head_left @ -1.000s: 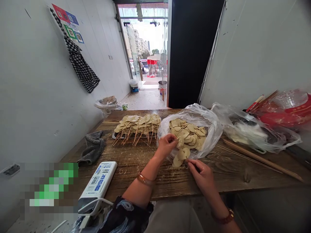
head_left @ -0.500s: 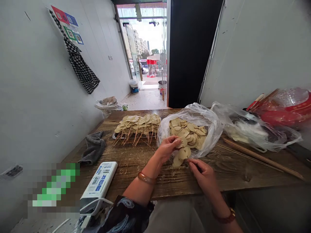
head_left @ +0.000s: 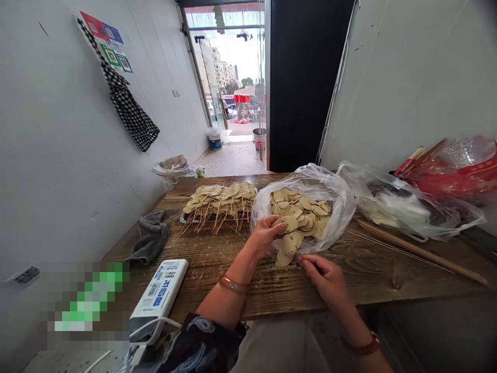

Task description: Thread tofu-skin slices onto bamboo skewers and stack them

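Observation:
My left hand (head_left: 264, 236) pinches a thin, round, pale beige slice (head_left: 288, 224) between thumb and fingers, at the near side of an open clear plastic bag (head_left: 345, 207). Just below it, several slices (head_left: 292, 241) hang threaded on a thin wooden skewer. My right hand (head_left: 325, 280) grips that skewer near its lower end, mostly hidden by the fingers. Inside the bag lies a heap of the same slices (head_left: 297, 203). Left of the bag, a tray (head_left: 182, 218) bears rows of filled skewers (head_left: 221, 199), their sticks pointing toward me.
Loose bamboo skewers (head_left: 423, 251) lie on the wooden table (head_left: 373, 282) at right. Behind them sit another plastic bag (head_left: 411, 210) and a red package (head_left: 450, 176). At left are a grey cloth (head_left: 149, 238) and a white box (head_left: 161, 290) with a cable.
The slice in my left hand has turned to show more of its face. The threaded slices have shifted slightly up and left. My right hand has barely moved.

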The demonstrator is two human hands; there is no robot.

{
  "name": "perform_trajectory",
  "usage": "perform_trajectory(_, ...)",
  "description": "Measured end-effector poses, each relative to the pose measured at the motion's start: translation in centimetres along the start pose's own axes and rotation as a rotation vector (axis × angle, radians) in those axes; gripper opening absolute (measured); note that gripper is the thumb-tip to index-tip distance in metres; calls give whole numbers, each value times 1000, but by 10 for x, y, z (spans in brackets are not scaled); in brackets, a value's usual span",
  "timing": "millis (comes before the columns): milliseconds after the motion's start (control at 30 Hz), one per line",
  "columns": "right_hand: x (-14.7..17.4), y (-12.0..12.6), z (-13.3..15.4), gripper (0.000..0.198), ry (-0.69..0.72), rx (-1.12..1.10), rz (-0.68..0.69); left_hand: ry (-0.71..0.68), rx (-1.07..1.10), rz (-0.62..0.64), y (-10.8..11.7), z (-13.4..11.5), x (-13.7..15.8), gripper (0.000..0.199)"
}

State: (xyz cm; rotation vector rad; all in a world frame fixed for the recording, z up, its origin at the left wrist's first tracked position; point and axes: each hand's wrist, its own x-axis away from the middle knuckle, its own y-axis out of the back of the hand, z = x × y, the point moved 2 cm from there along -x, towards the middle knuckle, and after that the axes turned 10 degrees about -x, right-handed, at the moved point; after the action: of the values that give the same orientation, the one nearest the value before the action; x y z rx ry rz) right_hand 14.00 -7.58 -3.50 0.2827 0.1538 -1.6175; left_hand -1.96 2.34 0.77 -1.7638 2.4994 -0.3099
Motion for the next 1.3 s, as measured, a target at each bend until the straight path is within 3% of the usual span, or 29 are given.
perform_trajectory(433, 1, 1, 2, 28, -13, 7, -48, -21, -70, 37, -6, 8, -1, 37)
perform_trajectory(800, 0, -3, 4, 25, 107, 103, -94, 13, -77, 9, -10, 12, -1, 39)
perform_trajectory(1300, 1, 0, -2, 29, -18, 104, -169, 40, -118, 58, -23, 18, 4, 41)
